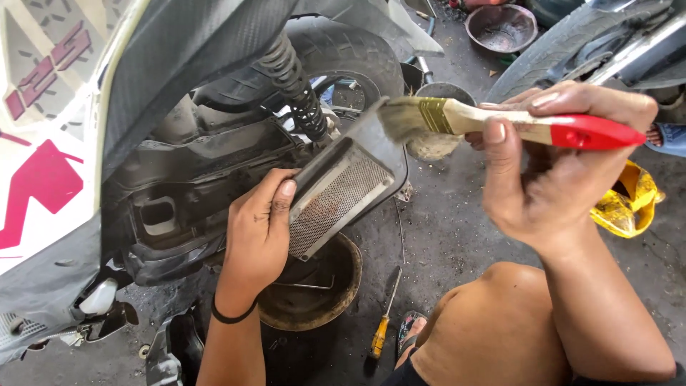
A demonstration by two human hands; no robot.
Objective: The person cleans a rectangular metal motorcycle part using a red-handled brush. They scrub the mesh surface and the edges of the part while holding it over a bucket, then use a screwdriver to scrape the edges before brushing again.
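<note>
Two hands at work, left hand [259, 236] gripping perforated metal air-filter panel [337, 199] by its lower edge, right hand [550, 161] clasping red-handled wooden paintbrush [500, 123], bristles touching panel's upper corner.

The left hand [259, 232] comes up from six o'clock on a straight forearm, a black band at the wrist. Its fingers are curled closed, the thumb [281, 202] stretched toward one o'clock. The right hand [554, 154] enters from five o'clock, forearm angled over a bent bare knee [493, 325]. Its fingers are wrapped closed, thumb [494, 143] pointing to twelve o'clock, knuckles toward three o'clock.
</note>
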